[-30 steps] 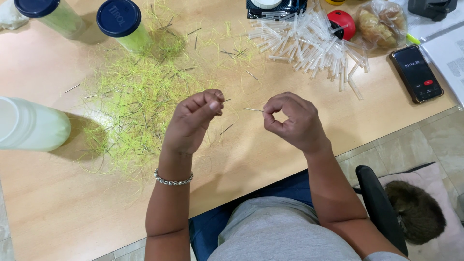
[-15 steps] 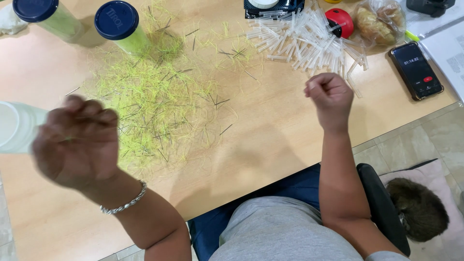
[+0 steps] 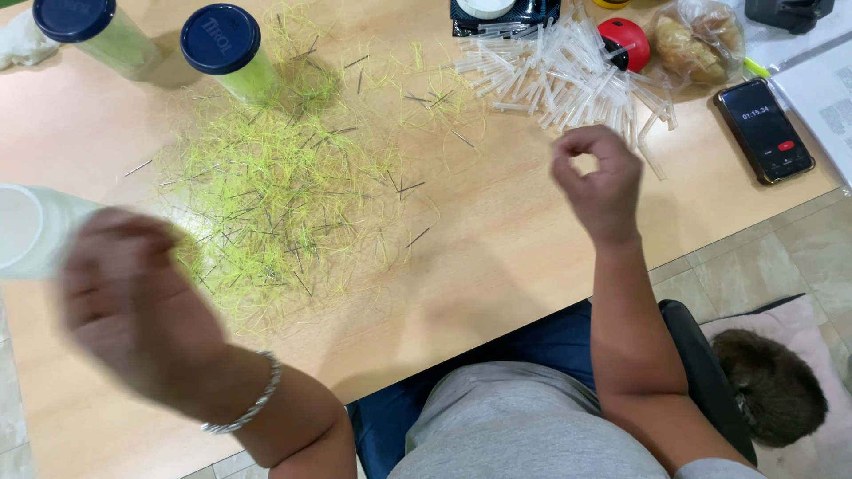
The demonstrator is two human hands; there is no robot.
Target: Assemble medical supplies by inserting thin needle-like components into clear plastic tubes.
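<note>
My left hand [image 3: 133,306], blurred by motion, hovers low at the left next to a white translucent jar [image 3: 27,231] lying on its side; whether it holds anything is unclear. A silver bracelet [image 3: 248,408] circles that wrist. My right hand [image 3: 599,182] is raised over the wooden table [image 3: 497,239], thumb and forefinger pinched into a ring, with nothing visible between them. It sits just below a heap of clear plastic tubes [image 3: 559,75]. A spread of yellow-green threads mixed with thin dark pins [image 3: 275,195] covers the table between the hands.
Two jars with dark blue lids [image 3: 73,19] [image 3: 220,37] stand at the back left. A black phone [image 3: 765,130], a red round object [image 3: 624,43] and a bagged food item [image 3: 697,40] lie at the back right. A furry dark thing [image 3: 772,386] rests on the floor.
The hands, first together at the centre pinching a thin piece, have parted. My left hand swung down to the left by the white jar; my right hand rose toward the tubes.
</note>
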